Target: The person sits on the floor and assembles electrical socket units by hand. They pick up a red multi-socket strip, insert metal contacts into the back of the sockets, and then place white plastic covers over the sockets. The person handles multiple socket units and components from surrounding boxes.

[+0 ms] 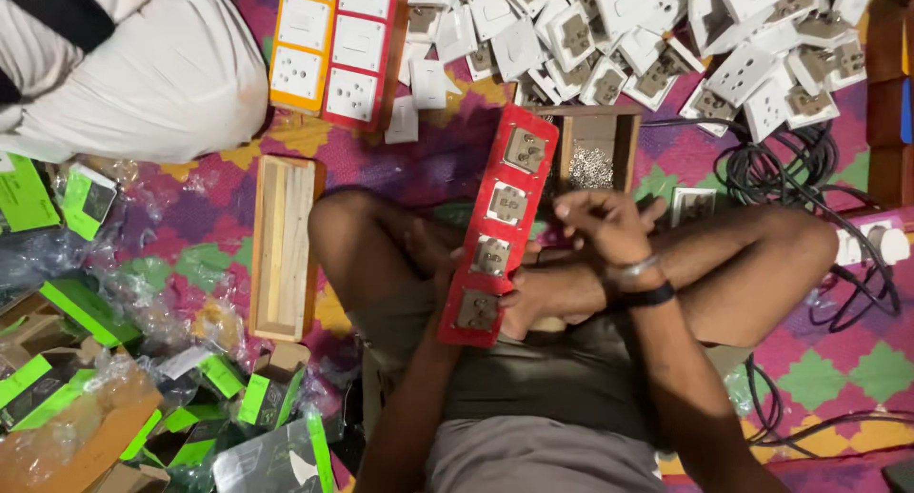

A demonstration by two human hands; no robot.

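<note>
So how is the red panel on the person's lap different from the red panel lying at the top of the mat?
The lap panel shows the grey backs of its four sockets; the top panel shows white fronts. The lap panel is tilted and steadied by the left hand; the top one lies flat beside an orange panel. Both are red frames.

Down on the floor, a bright patterned mat (pixel 419 160) in purple, pink, green and yellow spreads everywhere under warm indoor light

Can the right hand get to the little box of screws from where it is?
Probably yes. The right hand hovers just below the wooden box of screws, with nothing between them; the red switch board sits off to its left.
</note>
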